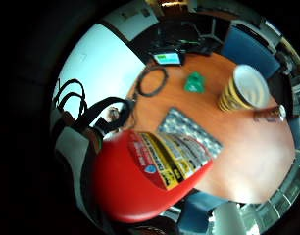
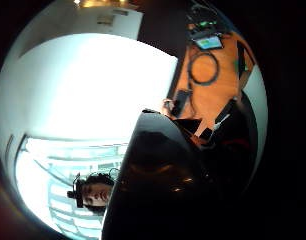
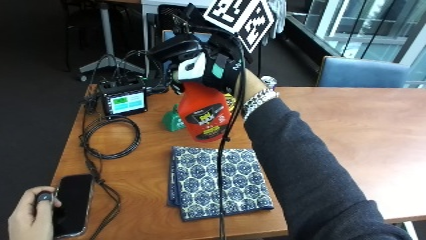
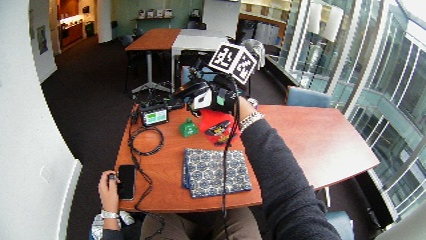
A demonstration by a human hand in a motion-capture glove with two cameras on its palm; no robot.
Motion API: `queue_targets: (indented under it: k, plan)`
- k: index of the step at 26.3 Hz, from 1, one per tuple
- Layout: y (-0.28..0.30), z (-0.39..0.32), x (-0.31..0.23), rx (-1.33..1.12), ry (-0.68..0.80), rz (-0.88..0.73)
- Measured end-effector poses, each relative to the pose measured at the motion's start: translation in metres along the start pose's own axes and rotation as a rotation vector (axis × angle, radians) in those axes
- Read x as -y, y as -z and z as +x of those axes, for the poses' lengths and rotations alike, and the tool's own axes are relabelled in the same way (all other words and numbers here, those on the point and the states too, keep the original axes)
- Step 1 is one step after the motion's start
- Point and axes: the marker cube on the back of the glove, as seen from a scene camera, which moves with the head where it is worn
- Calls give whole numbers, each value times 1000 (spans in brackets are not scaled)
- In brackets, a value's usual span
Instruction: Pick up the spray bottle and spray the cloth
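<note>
My gloved right hand (image 3: pixel 212 64) grips the neck of a red spray bottle (image 3: pixel 205 114) and holds it up above the table, just beyond the far edge of the cloth. The bottle's red body with its yellow label (image 1: pixel 155 166) fills much of the little finger side palm view, and the dark sprayer head (image 2: pixel 158 185) fills the thumb side view. The cloth (image 3: pixel 216 180), blue and white patterned and folded, lies flat on the wooden table (image 3: pixel 346 135) near its front edge. The cloth (image 1: pixel 191 129) also shows below the bottle in the palm view.
A small green object (image 3: pixel 173 120) stands behind the bottle. A device with a lit screen (image 3: pixel 125 104) and a coiled black cable (image 3: pixel 110 137) lie at the left. A bare hand (image 3: pixel 30 215) holds a phone (image 3: pixel 72 202) at the front left corner. A yellow-striped cup (image 1: pixel 243 90) stands on the table.
</note>
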Motion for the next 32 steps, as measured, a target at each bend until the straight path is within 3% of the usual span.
queue_targets:
  k: [7,11,21,32]
  plan:
    - [-34,-26,23,402,191,285]
    - [-60,-31,25,525,212,314]
    - [-87,-29,29,515,255,313]
    - [-69,-34,11,480,249,365]
